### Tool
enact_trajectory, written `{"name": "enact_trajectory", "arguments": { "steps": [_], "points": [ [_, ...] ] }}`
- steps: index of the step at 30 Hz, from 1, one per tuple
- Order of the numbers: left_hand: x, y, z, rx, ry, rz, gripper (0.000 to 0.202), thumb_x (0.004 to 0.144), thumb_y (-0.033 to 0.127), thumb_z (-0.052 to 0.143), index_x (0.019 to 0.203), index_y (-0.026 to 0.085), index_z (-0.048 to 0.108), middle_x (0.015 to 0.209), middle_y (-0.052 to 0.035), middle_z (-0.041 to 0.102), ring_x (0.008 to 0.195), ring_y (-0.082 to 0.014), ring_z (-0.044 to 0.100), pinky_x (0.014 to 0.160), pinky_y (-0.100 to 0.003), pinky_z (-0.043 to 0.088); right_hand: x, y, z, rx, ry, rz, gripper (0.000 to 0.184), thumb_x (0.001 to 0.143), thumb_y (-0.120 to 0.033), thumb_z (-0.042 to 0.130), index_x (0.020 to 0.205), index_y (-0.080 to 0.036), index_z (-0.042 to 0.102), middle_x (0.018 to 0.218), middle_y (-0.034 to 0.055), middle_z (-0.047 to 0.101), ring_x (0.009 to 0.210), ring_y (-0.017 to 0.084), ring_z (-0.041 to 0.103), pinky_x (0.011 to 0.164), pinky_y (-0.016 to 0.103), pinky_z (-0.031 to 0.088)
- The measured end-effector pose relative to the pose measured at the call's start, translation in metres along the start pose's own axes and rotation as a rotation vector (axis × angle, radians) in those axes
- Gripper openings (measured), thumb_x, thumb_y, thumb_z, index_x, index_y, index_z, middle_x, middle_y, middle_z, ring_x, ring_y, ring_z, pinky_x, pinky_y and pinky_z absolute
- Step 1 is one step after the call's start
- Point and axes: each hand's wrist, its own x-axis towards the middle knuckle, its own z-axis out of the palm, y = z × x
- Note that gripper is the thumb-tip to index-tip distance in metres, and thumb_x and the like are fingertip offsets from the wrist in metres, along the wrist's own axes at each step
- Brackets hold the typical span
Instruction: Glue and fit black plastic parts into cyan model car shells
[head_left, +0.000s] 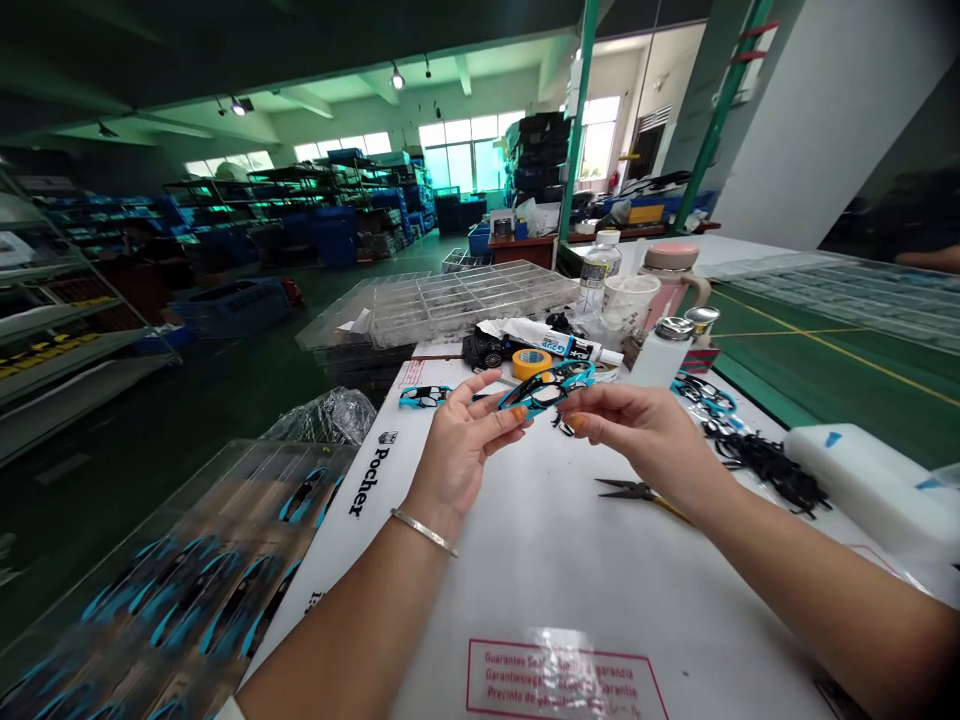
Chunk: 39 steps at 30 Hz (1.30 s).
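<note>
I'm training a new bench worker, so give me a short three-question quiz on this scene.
1. What do the left hand and right hand hold between them?
2. True or false: the silver bangle is on the right wrist.
3. Which tool lies just below the right hand? A: needle-nose pliers; B: scissors; C: a screwdriver.

Key: 1. A blue-and-black plastic part. 2. False. 3. A.

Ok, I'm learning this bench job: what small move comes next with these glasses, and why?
Perhaps reach for the pliers with your right hand: they lie just below it, while your left hand can keep hold of the glasses frame.
</note>
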Motion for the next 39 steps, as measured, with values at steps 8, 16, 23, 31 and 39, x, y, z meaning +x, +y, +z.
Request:
{"name": "enact_trajectory", "arguments": {
  "steps": [8,16,23,31,39],
  "points": [
    [-0.002,-0.005,0.005,0.061,-0.047,-0.005,0.067,0.064,0.015,0.086,0.124,0.018,0.055,0.106,-0.0071,0.069,0.077,-0.014,0.069,0.073,-0.027,0.055,-0.006,0.004,0.012,0.028,0.126,-0.088,0.027,0.081,-0.045,0.073,0.074,-0.019,0.072,0.067,0.0015,0.064,0.063,0.015,0.056,0.056,0.024,0.045],
    [-0.004,-0.006,0.006,0.107,-0.1,0.05,0.068,0.062,0.015,0.087,0.123,0.019,0.058,0.113,-0.0095,0.068,0.086,-0.0153,0.067,0.071,-0.025,0.056,-0.01,0.007,0.012,-0.054,0.198,-0.127,0.032,0.081,-0.049,0.071,0.067,-0.02,0.07,0.063,0.0027,0.063,0.06,0.017,0.055,0.054,0.028,0.041],
    [-0.003,-0.008,0.004,0.139,-0.124,0.091,0.065,0.061,0.017,0.087,0.121,0.019,0.059,0.115,-0.0091,0.067,0.09,-0.0178,0.066,0.071,-0.026,0.056,-0.012,0.007,0.016,-0.049,0.232,-0.136,0.036,0.08,-0.054,0.071,0.067,-0.021,0.069,0.062,0.0027,0.062,0.058,0.017,0.055,0.053,0.029,0.043],
    [-0.003,-0.011,0.006,0.132,-0.118,0.076,0.066,0.062,0.015,0.086,0.121,0.019,0.058,0.114,-0.0096,0.068,0.085,-0.0159,0.067,0.069,-0.025,0.057,-0.012,0.017,0.016,0.032,0.174,-0.111,0.031,0.079,-0.05,0.075,0.074,-0.02,0.073,0.066,0.0028,0.064,0.057,0.015,0.056,0.052,0.026,0.048],
    [-0.004,-0.013,0.009,0.135,-0.118,0.105,0.066,0.061,0.01,0.085,0.12,0.018,0.057,0.116,-0.01,0.067,0.084,-0.0167,0.069,0.069,-0.025,0.058,-0.011,0.014,0.023,0.133,0.137,-0.139,0.031,0.082,-0.043,0.075,0.068,-0.016,0.072,0.066,0.0047,0.065,0.056,0.012,0.057,0.049,0.022,0.051]
  ]
}}
